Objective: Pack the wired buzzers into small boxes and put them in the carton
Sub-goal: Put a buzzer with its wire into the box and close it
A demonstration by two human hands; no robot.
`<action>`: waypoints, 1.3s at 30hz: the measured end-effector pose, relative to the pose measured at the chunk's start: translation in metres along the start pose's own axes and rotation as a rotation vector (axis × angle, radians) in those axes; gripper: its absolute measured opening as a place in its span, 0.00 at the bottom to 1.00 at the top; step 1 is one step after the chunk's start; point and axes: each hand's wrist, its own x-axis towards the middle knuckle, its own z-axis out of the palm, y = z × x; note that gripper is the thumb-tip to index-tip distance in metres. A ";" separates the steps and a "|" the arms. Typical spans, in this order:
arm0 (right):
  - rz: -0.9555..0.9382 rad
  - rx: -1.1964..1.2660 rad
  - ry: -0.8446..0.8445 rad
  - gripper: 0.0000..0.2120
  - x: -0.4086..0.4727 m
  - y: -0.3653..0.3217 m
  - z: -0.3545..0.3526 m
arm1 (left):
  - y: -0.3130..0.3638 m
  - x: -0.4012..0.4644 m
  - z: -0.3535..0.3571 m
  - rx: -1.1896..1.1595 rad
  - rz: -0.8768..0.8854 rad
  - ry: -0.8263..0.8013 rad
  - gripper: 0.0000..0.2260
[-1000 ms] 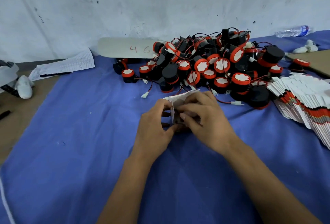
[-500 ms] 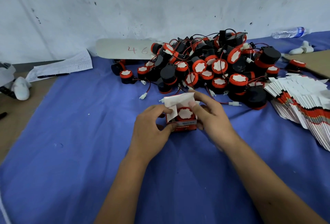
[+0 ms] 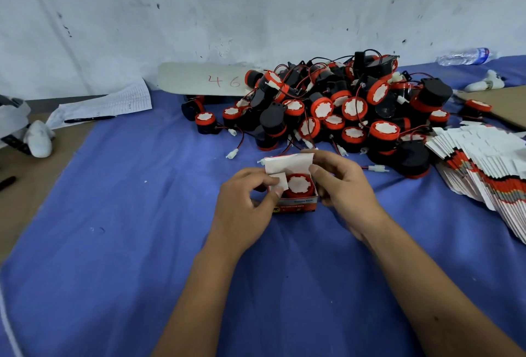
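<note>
At the far left edge a white crumpled object [image 3: 38, 137] is lying on the brown surface [image 3: 34, 186] beside the blue cloth [image 3: 128, 242], and just right of it a printed sheet of paper [image 3: 113, 103] is resting with a dark pen [image 3: 89, 119] lying across its near edge. Farther right, against the wall, a pale board [image 3: 199, 79] marked with red digits is lying flat on the cloth. Near the middle, the person's left hand [image 3: 244, 211] is gripping the left side of a small box [image 3: 296, 203], its thumb pressing a white side flap inward. The box is sitting on the cloth with its top open, the white lid flap standing up at the far side, and a buzzer [image 3: 299, 186] with a red rim and white face is sitting inside it. The right hand [image 3: 341, 188] is gripping the right side of the box, its fingers curling round the edge of the lid flap. Just beyond the hands, a heap of black and red wired buzzers [image 3: 341, 109] is piling up toward the wall. To the right, a fanned stack of flat unfolded boxes [image 3: 489, 168] is lying near the heap, and at the far right a plastic bottle [image 3: 464, 56] is lying by the wall.
</note>
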 end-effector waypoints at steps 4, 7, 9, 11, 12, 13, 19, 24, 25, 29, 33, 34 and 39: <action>0.027 0.012 -0.036 0.15 0.001 0.000 -0.002 | 0.001 -0.003 0.002 0.026 0.001 -0.047 0.13; 0.043 0.018 -0.038 0.15 0.002 0.002 -0.001 | 0.003 -0.005 0.005 0.049 0.019 -0.064 0.17; 0.064 0.055 -0.033 0.14 0.003 0.003 -0.002 | 0.003 -0.004 0.005 0.067 0.018 -0.072 0.18; 0.093 0.098 -0.039 0.14 0.004 0.003 -0.003 | 0.002 -0.003 0.005 0.097 0.020 -0.101 0.18; 0.105 0.122 -0.051 0.14 0.004 0.004 -0.004 | 0.002 -0.003 0.005 0.109 0.019 -0.120 0.18; 0.114 0.152 -0.063 0.15 0.004 0.004 -0.004 | 0.003 -0.003 0.006 0.113 0.013 -0.138 0.18; 0.180 0.274 -0.113 0.14 0.004 0.005 -0.008 | 0.007 -0.007 0.008 0.124 -0.019 -0.197 0.25; 0.085 0.147 -0.098 0.17 0.002 0.008 -0.005 | 0.011 -0.007 0.006 0.081 -0.022 -0.166 0.24; 0.037 0.082 -0.084 0.19 0.002 0.009 -0.003 | 0.011 -0.007 0.005 0.068 -0.020 -0.151 0.22; -0.056 0.017 -0.110 0.21 0.002 0.011 0.000 | 0.008 -0.004 0.003 0.077 0.003 -0.097 0.08; 0.000 0.014 -0.124 0.17 0.001 0.009 -0.003 | 0.004 -0.003 0.003 0.066 -0.014 -0.094 0.06; 0.021 0.033 -0.150 0.15 0.000 0.007 -0.004 | 0.004 -0.003 0.003 0.053 -0.016 -0.096 0.08; 0.007 0.021 -0.173 0.20 -0.001 0.003 -0.002 | 0.005 -0.002 0.001 -0.054 -0.041 -0.086 0.11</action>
